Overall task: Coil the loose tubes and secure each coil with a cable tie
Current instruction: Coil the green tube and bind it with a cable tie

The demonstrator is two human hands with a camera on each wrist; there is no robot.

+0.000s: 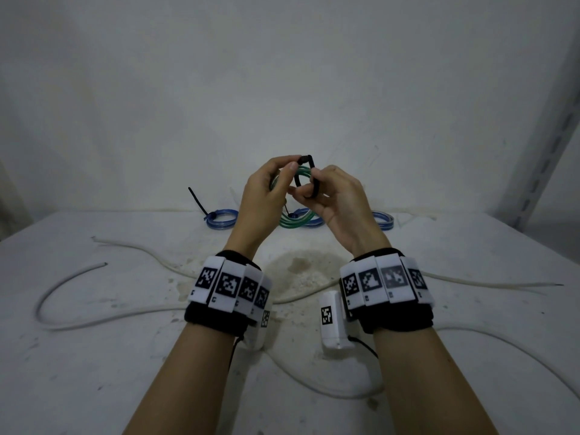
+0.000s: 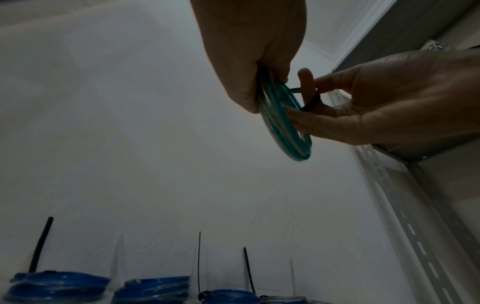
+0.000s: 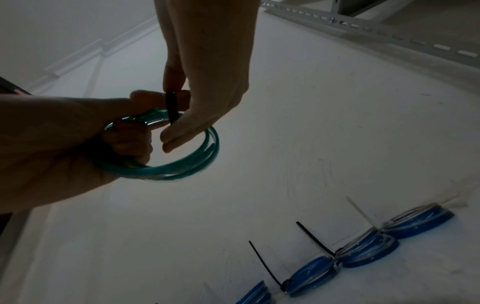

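Both hands are raised above the table, close together. My left hand (image 1: 296, 162) grips a coil of green tube (image 1: 303, 174), fingers curled through the ring (image 3: 182, 168), and its thumb and forefinger pinch the top of a black cable tie (image 1: 310, 166). The tie loops round the coil's strands. My right hand (image 1: 309, 187) pinches the tie's strap (image 3: 171, 107) between thumb and fingers. In the left wrist view the green coil (image 2: 285, 127) hangs edge-on below my left hand (image 2: 270, 82), with the black tie (image 2: 310, 103) curving towards the right hand (image 2: 363, 107).
Tied coils lie along the table's back edge by the wall: blue ones (image 1: 221, 218) (image 1: 383, 219) and a green one (image 1: 295, 221), tie tails sticking up. Loose white tubes (image 1: 62, 296) (image 1: 470, 282) snake across the stained tabletop. A slotted metal shelf post (image 1: 546, 146) stands at right.
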